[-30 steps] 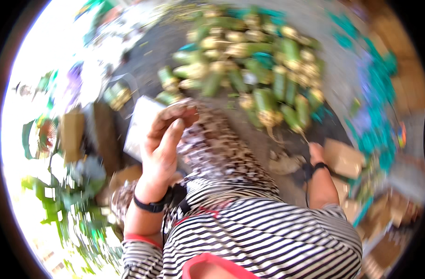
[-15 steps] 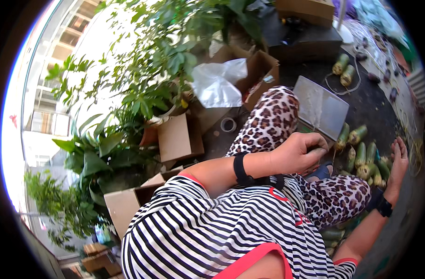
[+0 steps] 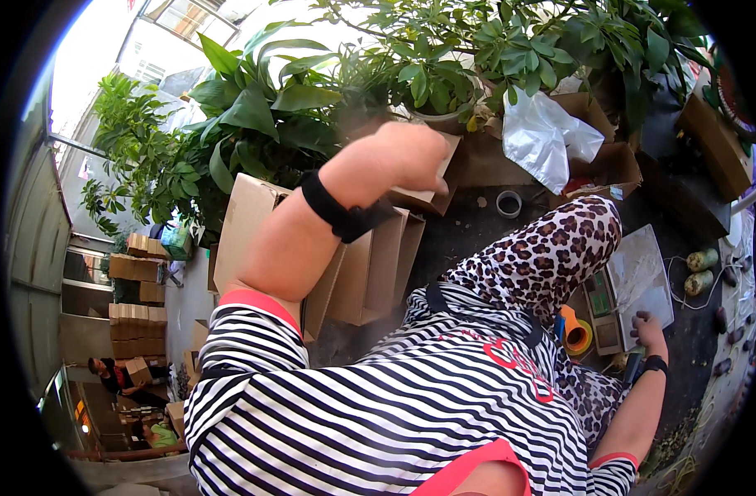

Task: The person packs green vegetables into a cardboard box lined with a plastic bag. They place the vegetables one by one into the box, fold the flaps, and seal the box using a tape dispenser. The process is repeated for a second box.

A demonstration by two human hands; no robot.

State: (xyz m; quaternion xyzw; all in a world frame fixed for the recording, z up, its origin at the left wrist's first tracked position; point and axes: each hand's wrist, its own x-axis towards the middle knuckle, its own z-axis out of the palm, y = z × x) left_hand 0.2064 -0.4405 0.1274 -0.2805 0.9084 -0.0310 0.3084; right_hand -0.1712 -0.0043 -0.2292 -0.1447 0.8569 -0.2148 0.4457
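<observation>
My left hand (image 3: pixel 415 157) is raised over the cardboard boxes (image 3: pixel 366 277) by the potted plants. Its back faces me and its fingers are partly hidden, so I cannot tell whether it holds anything. My right hand (image 3: pixel 646 329) is low, at the near edge of the metal platform (image 3: pixel 642 277) of a weighing scale, fingers a little apart and nothing visible in them. Beside the scale's display panel (image 3: pixel 599 296) stands an orange tape roll (image 3: pixel 573 328). My knee in leopard-print cloth (image 3: pixel 551 240) lies between the boxes and the scale.
Leafy plants (image 3: pixel 304 99) line the far side. An open carton (image 3: pixel 609 169) carries a clear plastic bag (image 3: pixel 547 140); a grey tape ring (image 3: pixel 508 204) lies near it. Thick green vegetables (image 3: pixel 700 273) lie at right. Stacked cartons (image 3: pixel 138 331) and a person (image 3: pixel 118 376) are far left.
My view has swung left. My left hand has gone from above my lap to over the boxes. My right hand has come from beside the green vegetables to the scale.
</observation>
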